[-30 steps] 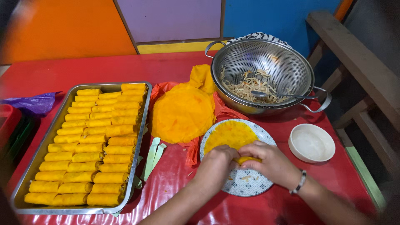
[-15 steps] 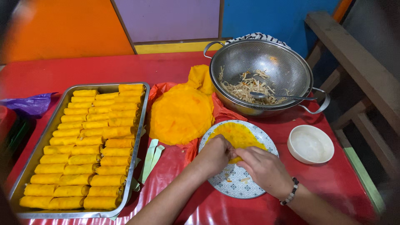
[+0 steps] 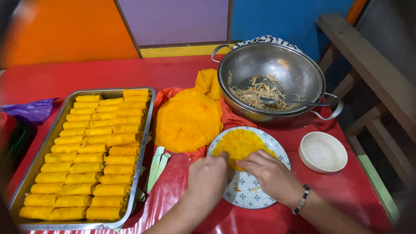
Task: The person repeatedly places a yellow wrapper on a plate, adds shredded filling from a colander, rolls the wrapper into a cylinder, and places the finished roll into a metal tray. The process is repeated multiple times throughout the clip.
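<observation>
A yellow wrapper (image 3: 241, 143) lies on a patterned plate (image 3: 255, 195) on the red table. My left hand (image 3: 209, 175) and my right hand (image 3: 269, 175) pinch its near edge and fold it over the filling, which is hidden under my fingers. A bead bracelet circles my right wrist. To the left of the plate lies a stack of round yellow wrappers (image 3: 187, 119) on red plastic. A steel tray (image 3: 65, 112) farther left holds several rows of finished yellow rolls (image 3: 93, 151).
A metal strainer bowl (image 3: 299, 69) with shredded filling (image 3: 260, 92) and a spoon (image 3: 281, 102) stands at the back right. A small white bowl (image 3: 323, 151) sits right of the plate. Green strips (image 3: 157, 164) lie beside the tray. A purple bag (image 3: 30, 108) is at the far left.
My hands shifted slightly left and toward me on the plate. The fold of the wrapper's near edge has tightened under my fingers.
</observation>
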